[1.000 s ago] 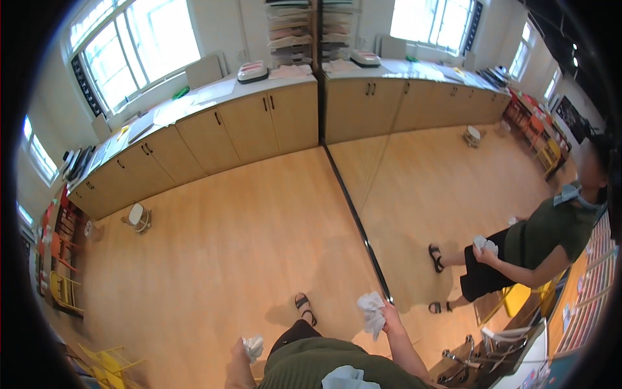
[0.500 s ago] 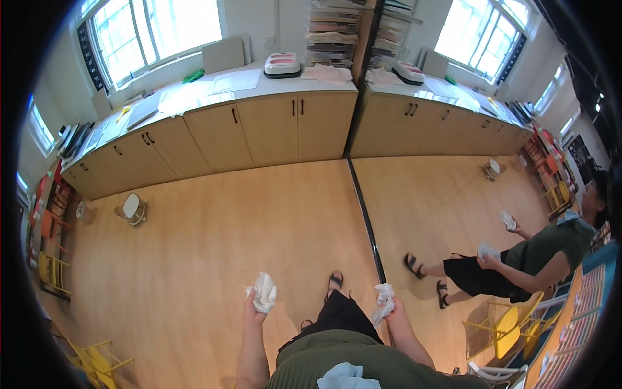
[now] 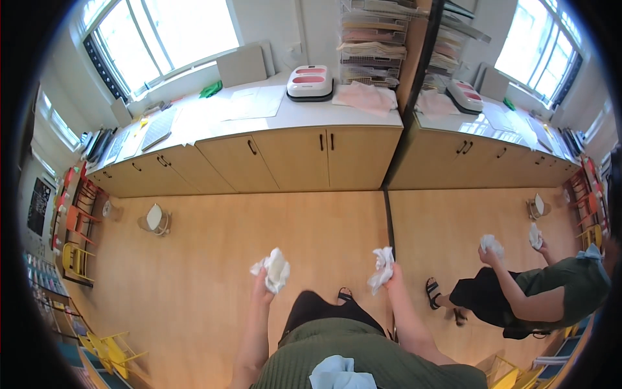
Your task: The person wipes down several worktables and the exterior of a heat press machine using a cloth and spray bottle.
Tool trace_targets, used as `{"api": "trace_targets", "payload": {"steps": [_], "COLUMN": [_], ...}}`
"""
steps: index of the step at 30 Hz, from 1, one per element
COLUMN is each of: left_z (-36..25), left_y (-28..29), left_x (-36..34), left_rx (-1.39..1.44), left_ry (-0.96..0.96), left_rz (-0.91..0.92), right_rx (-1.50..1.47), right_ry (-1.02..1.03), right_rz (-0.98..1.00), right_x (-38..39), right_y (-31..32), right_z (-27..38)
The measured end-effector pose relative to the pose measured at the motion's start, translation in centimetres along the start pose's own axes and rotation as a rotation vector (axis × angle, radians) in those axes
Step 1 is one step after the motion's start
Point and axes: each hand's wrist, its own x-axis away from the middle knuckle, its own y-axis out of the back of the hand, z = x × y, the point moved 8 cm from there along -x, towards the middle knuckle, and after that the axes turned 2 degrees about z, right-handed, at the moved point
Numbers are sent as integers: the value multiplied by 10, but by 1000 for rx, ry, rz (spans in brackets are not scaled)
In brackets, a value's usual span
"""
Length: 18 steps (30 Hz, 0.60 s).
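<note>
My left hand (image 3: pixel 262 289) grips a crumpled white cloth or tissue (image 3: pixel 277 270), which bunches up above the fingers. Out to the right, my right hand (image 3: pixel 393 279) is closed on a second crumpled white cloth or tissue (image 3: pixel 381 268), part of it hanging below the fist. Both hands are held up in front of me, well apart, over the wooden floor. Whether the bundles are paper or fabric I cannot tell. The mirror on the right repeats both hands with their white bundles.
Ahead runs a long white counter (image 3: pixel 214 120) over wooden cabinets (image 3: pixel 291 159). On it stand a white-and-pink heat press (image 3: pixel 310 83) and pink cloth (image 3: pixel 366 97), beside stacked wire trays (image 3: pixel 372 48). A small round stool (image 3: pixel 155 219) and yellow chairs (image 3: pixel 110 353) are at left. A mirror (image 3: pixel 447 220) covers the right.
I have come closer to the counter and the mirror's edge, with one foot stepping. Both hands still hold their white bundles and have risen slightly in view.
</note>
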Motion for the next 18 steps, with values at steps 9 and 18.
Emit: {"api": "trace_targets", "payload": {"steps": [9, 18], "left_z": [-96, -206], "left_y": [-145, -383], "left_x": [-248, -492], "left_rx": [-443, -1421], "left_ry": [-165, -1126], "left_rz": [-112, -27], "right_rx": [293, -62], "right_ry": [-101, -103], "right_rz": [1, -481], "right_x": [-132, -195], "right_y": [-122, -69], "right_z": [28, 81]}}
